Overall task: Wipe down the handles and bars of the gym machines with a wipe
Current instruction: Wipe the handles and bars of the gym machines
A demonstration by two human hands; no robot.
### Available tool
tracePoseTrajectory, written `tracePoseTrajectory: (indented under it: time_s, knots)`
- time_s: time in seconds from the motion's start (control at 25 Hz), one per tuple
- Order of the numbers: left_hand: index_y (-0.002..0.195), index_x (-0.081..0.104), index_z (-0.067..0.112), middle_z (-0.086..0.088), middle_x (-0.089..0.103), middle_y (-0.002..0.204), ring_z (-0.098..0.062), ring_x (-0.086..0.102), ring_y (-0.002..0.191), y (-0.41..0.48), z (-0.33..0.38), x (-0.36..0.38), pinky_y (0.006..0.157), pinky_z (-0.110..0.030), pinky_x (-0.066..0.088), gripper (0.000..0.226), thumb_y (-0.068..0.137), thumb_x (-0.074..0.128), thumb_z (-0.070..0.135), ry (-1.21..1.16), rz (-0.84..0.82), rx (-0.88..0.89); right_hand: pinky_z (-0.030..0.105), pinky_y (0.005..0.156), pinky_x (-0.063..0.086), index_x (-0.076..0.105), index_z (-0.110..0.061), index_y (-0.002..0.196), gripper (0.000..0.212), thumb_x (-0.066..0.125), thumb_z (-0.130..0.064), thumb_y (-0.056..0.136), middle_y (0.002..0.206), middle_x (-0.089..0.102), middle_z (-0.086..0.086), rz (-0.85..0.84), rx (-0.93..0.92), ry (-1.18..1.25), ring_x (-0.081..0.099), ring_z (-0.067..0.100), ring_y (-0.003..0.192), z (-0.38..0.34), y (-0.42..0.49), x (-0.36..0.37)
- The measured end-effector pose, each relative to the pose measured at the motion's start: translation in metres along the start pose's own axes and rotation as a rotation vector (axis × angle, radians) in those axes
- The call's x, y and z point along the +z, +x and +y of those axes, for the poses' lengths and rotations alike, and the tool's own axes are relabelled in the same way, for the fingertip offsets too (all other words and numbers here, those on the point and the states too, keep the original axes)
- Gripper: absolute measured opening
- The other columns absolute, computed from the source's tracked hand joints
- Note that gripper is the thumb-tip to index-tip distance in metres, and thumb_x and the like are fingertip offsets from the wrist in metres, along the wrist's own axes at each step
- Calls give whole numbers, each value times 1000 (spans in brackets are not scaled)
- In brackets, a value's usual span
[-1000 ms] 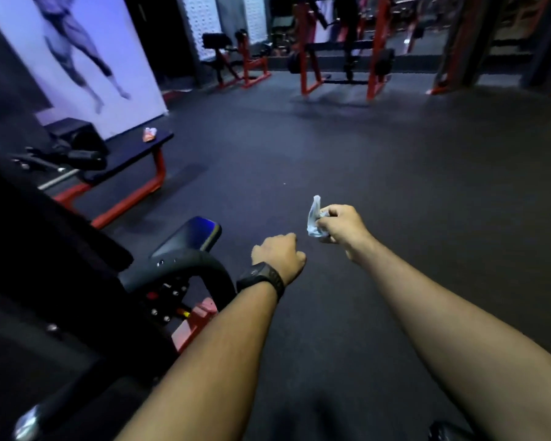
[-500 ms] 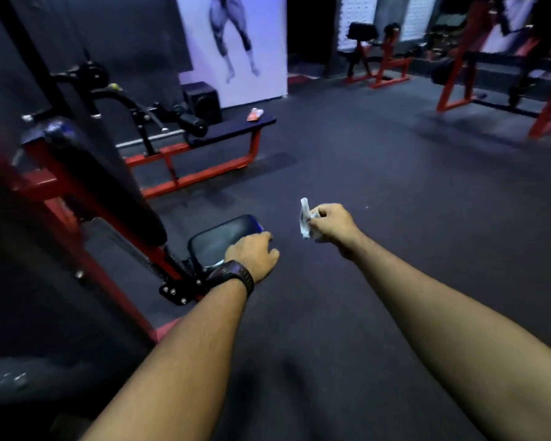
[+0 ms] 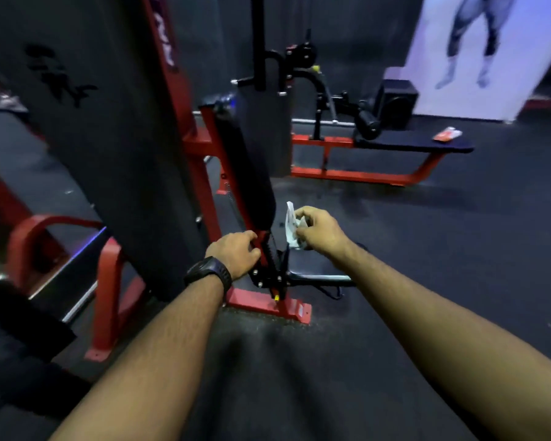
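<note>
1. Pinching the wipe (image 3: 292, 229) between thumb and curled fingers, the right hand (image 3: 322, 232) hung just right of the red upright bar (image 3: 265, 246). The crumpled sheet stood up out of the grasp and touched no metal.
2. The left hand (image 3: 236, 253), a black watch (image 3: 209, 274) on its wrist, sat just left of that bar with its fingers curled against it. Whether they closed round the bar or only lay beside it could not be told.
3. The black backrest pad (image 3: 247, 173) ran up from the top of the bar, and the seat (image 3: 318, 268) lay right of the bar, under the right hand. Far behind the bar and to its right stood a flat bench (image 3: 417, 145) with a small red-and-white packet (image 3: 447, 135) on it.
4. The wipe looked thin, limp and very light, so it would likely bunch and fold rather than hold a shape. It might also snag or tear on the bolt heads (image 3: 260, 284) near the foot of the bar.
5. A corner pinch seemed poor for scrubbing. Spreading the sheet over the palm and fingers and wrapping it round the bar looked the better hold.
6. The bar appeared rigid and fixed, so it should have borne firm pressure.
</note>
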State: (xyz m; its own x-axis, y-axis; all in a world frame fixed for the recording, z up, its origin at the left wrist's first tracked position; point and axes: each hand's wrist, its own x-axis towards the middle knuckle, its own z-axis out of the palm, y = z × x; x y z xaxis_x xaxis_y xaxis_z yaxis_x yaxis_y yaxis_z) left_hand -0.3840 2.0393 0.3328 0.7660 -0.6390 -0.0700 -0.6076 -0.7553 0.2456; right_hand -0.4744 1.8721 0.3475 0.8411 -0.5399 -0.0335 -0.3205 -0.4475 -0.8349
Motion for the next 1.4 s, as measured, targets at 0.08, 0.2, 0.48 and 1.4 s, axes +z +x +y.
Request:
tracePoseTrajectory:
  time_s: [0.08, 0.2, 0.48, 1.4]
  knots:
    - [136, 51, 28, -4, 61, 130, -27, 58, 117, -13, -18, -6, 90, -36, 47, 42, 96, 48, 36, -16, 30, -130, 32, 63, 50, 62, -27, 74, 28, 57, 0, 75, 66, 56, -5, -137, -113, -64, 54, 13, 62, -17, 18, 17]
    - [136, 52, 26, -4, 60, 132, -25, 56, 120, -50, -44, -17, 93, -35, 46, 41, 96, 49, 35, -15, 107, -327, 26, 62, 42, 60, -28, 61, 29, 61, -4, 76, 63, 58, -7, -321, -251, -98, 52, 6, 59, -55, 29, 53]
    - [131, 57, 23, -5, 62, 130, -26, 56, 120, -173, -40, -31, 94, -33, 45, 36, 95, 53, 29, -92, 322, -766, 20, 66, 46, 75, -13, 77, 27, 67, -37, 88, 69, 72, -6, -746, -544, 148, 61, -4, 63, -120, -27, 123]
    - [141, 51, 13, -9, 43, 150, -32, 37, 139, -303, -155, -140, 108, -48, 38, 52, 98, 53, 41, 910, 676, -266, 14, 93, 45, 73, -6, 105, 20, 63, -4, 88, 108, 67, 3, -500, -1077, 538, 60, 4, 100, -199, -136, 184]
